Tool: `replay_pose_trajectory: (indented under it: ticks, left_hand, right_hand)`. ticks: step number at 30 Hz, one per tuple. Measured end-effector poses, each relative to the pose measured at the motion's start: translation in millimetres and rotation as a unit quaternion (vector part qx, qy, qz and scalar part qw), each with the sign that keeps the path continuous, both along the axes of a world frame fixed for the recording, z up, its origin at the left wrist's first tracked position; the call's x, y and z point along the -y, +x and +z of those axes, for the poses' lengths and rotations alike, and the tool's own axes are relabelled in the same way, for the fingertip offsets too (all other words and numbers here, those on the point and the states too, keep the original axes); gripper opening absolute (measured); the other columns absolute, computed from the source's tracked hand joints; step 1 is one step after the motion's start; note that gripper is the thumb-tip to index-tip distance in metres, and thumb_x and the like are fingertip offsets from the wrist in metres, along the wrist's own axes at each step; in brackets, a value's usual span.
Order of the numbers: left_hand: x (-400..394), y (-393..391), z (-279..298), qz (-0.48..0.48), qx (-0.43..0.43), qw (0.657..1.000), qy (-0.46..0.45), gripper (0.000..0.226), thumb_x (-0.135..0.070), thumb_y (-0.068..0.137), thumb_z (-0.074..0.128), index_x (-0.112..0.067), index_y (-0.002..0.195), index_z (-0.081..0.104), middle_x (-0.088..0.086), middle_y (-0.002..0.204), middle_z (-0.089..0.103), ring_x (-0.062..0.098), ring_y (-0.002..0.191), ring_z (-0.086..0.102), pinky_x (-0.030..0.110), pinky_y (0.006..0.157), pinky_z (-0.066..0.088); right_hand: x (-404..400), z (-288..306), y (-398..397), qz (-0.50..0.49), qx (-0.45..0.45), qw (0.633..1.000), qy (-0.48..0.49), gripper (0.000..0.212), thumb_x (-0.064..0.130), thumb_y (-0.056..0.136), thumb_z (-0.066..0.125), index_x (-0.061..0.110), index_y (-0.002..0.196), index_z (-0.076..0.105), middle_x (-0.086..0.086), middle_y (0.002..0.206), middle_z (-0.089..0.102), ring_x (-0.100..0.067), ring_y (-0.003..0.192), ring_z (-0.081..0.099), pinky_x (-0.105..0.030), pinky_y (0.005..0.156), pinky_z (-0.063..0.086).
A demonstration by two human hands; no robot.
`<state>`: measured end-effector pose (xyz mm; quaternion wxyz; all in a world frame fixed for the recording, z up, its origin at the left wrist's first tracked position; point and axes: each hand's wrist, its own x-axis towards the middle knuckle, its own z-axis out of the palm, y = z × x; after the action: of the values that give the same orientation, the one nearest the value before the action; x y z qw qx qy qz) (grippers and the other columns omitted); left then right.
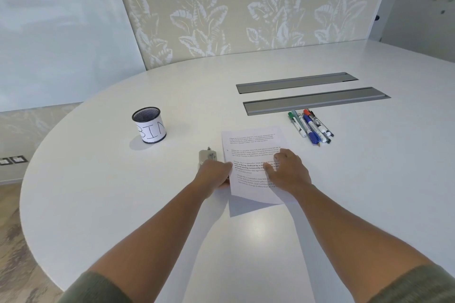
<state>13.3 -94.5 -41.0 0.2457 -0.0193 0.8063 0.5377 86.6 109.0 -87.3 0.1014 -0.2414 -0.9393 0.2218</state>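
White and glossy, the rounded desk carries all that we see. Set flush in it toward the far right edge are two long grey lids (one behind the other, nearly parallel). Our sheet of paper, printed with four blocks of text, lies about midway between the desk's left and right edges, well in from the near edge. Its near end is raised and throws a shadow on the surface. Our left hand grips the sheet's left edge with fingers curled round it. Our right hand rests on the printed face, fingers straight and spread, holding nothing. Toward the curved left edge stands a black mesh cup with a paper label reading BIN. A bunch of markers lies just on the near side of the nearer lid, right of the sheet. A small grey gadget sits just beyond our left hand, beside the sheet's left edge; we cannot tell what it is.
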Motion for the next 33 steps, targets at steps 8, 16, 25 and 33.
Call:
replay_pose_trajectory:
  ticks: [8, 16, 25, 33]
  left_hand:
    - [-7.1, -5.5, 3.8, -0.028, -0.107, 0.994, 0.001, 0.024, -0.011, 0.089, 0.050, 0.004, 0.080, 0.066, 0.006, 0.090, 0.067, 0.027, 0.079, 0.063, 0.035, 0.076, 0.051]
    - [-8.0, -5.0, 22.8, -0.019, -0.193, 0.981, 0.024, 0.024, -0.017, 0.098, 0.043, -0.021, 0.107, 0.065, -0.002, 0.102, 0.071, 0.021, 0.097, 0.066, 0.038, 0.084, 0.055]
    - [4.0, -19.0, 45.9, -0.084, -0.310, 0.945, 0.061, 0.018, -0.016, 0.099, 0.046, -0.021, 0.103, 0.063, 0.000, 0.099, 0.072, 0.018, 0.086, 0.059, 0.035, 0.081, 0.045]
    - [15.6, -35.7, 73.4, -0.126, -0.398, 0.907, 0.057, 0.016, -0.018, 0.100, 0.049, -0.024, 0.098, 0.063, -0.004, 0.099, 0.072, 0.028, 0.095, 0.062, 0.043, 0.087, 0.049]
  right_hand:
    - [-2.8, 5.9, -2.1, -0.013, -0.016, 1.000, -0.020, 0.058, 0.049, 0.090, 0.054, 0.017, 0.138, 0.047, 0.002, 0.152, 0.036, -0.022, 0.136, 0.039, -0.042, 0.105, 0.042]
    - [-4.5, 28.0, -18.7, -0.122, -0.109, 0.975, -0.148, 0.063, 0.041, 0.092, 0.060, 0.011, 0.144, 0.040, -0.007, 0.149, 0.044, -0.027, 0.135, 0.045, -0.043, 0.105, 0.042]
    - [-9.8, 38.8, -32.5, -0.190, -0.155, 0.880, -0.407, 0.058, 0.044, 0.084, 0.064, 0.016, 0.133, 0.050, -0.005, 0.128, 0.056, -0.027, 0.113, 0.057, -0.036, 0.096, 0.045]
    - [-7.9, 38.0, -37.1, -0.123, -0.210, 0.791, -0.562, 0.041, 0.033, 0.085, 0.073, 0.010, 0.112, 0.052, -0.009, 0.124, 0.065, -0.030, 0.111, 0.065, -0.048, 0.098, 0.053]
